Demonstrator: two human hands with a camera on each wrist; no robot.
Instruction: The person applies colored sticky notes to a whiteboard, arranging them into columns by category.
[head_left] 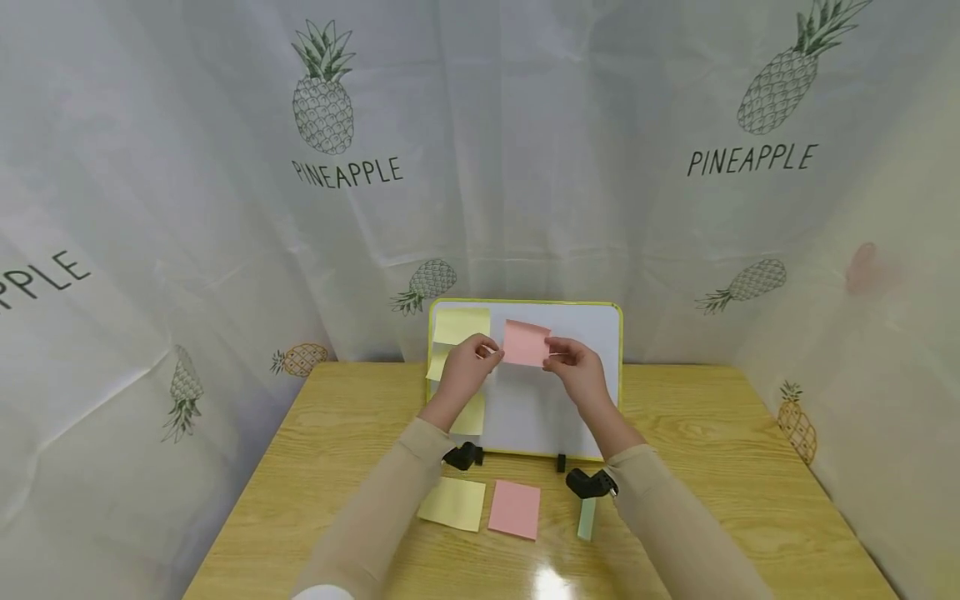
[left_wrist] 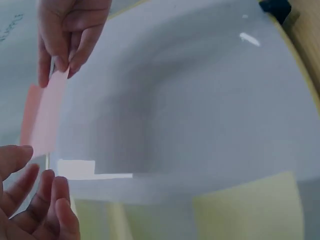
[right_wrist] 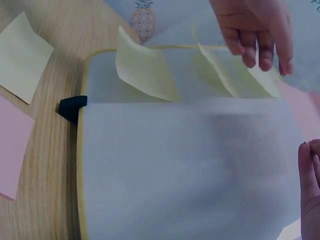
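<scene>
Because only the right hand (head_left: 581, 371) pinched it, the pink note (head_left: 527, 343), before the whiteboard's (head_left: 525, 408) upper middle, risked curling or sticking askew; the left hand's (head_left: 467, 367) fingers were relaxed beside it. Counted: one whiteboard, three yellow notes (head_left: 462, 326) on it, one yellow pad (head_left: 453, 503), one pink pad (head_left: 515, 510), one green pad (head_left: 587, 518).
</scene>
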